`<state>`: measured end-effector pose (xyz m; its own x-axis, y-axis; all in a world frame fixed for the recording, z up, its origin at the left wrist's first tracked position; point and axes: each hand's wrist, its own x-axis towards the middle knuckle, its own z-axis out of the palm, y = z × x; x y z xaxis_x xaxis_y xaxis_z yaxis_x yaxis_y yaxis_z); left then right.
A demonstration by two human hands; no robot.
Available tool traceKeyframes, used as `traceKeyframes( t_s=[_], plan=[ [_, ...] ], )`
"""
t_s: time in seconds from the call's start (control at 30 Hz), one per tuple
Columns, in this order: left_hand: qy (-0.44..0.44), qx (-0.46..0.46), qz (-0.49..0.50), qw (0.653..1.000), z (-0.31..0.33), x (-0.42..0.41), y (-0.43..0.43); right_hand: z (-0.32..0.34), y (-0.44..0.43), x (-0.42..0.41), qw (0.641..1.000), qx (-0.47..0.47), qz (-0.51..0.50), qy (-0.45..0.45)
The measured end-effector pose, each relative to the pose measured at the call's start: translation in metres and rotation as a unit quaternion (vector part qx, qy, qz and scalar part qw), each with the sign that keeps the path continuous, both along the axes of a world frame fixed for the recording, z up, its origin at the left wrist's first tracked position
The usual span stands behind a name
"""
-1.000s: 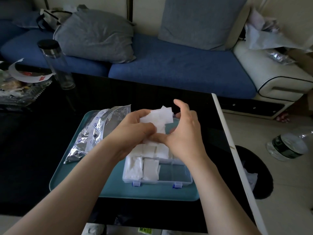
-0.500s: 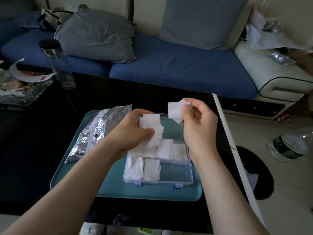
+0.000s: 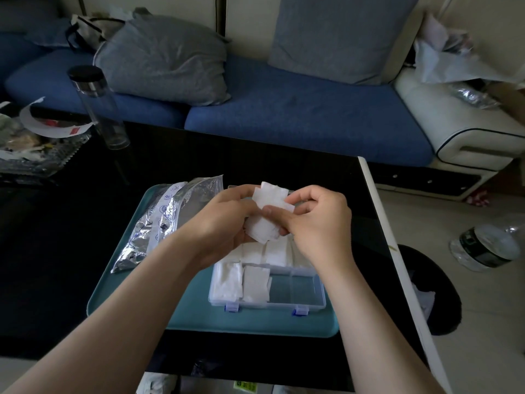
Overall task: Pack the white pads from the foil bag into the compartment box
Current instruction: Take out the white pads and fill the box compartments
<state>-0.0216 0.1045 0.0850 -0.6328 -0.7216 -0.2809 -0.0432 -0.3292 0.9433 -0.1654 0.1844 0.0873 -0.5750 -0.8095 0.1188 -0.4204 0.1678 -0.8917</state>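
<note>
Left hand (image 3: 224,223): fingers curled round a loose stack of white pads (image 3: 262,228), held just above the compartment box (image 3: 295,298); right hand (image 3: 321,223): fingers bent close, pinching the stack's upper pads. Both hands hide the box's far compartments; more pads lie in its near-left ones. Foil bag (image 3: 159,223) lies beside the box, to its left, on the teal tray (image 3: 127,291).

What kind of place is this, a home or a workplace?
Most likely a home living room: a blue sofa with a grey cushion stands behind a black low table, and a plastic bottle lies on the floor.
</note>
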Motion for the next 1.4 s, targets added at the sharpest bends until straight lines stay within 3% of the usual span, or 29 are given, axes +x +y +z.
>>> traceKeyframes(
  t_s=[0.13, 0.2, 0.3, 0.43, 0.63, 0.8, 1.0, 1.17, 1.4],
  plan=[
    [-0.047, -0.026, 0.007, 0.999, -0.006, 0.001, -0.004, -0.001, 0.0, -0.004, 0.997, 0.02, 0.022, -0.076],
    [-0.062, -0.035, 0.021, 0.997, -0.011, 0.001, -0.007, -0.003, 0.0, -0.004, 0.997, 0.013, 0.019, -0.069],
    [-0.078, -0.04, 0.048, 0.995, -0.013, 0.001, -0.008, -0.006, -0.004, -0.007, 0.998, -0.046, -0.039, -0.008],
    [-0.064, -0.019, 0.064, 0.996, -0.01, 0.0, -0.006, -0.002, -0.005, -0.012, 0.989, -0.116, -0.058, -0.07],
    [0.033, 0.046, 0.052, 0.997, -0.002, -0.003, -0.004, -0.008, -0.005, 0.002, 0.995, -0.006, 0.034, -0.092],
    [-0.034, -0.045, 0.025, 0.998, -0.007, -0.003, -0.003, -0.005, -0.006, 0.004, 0.999, 0.016, -0.017, -0.041],
    [-0.096, -0.137, 0.01, 0.986, -0.013, 0.001, -0.008, 0.005, -0.003, 0.004, 0.988, 0.06, 0.024, -0.141],
    [-0.13, -0.169, 0.001, 0.977, -0.014, 0.002, -0.008, 0.003, -0.004, -0.003, 0.951, 0.05, -0.044, -0.302],
    [-0.116, -0.097, 0.042, 0.988, -0.017, 0.001, -0.008, -0.003, -0.005, -0.01, 0.983, -0.067, -0.081, -0.148]
  ],
)
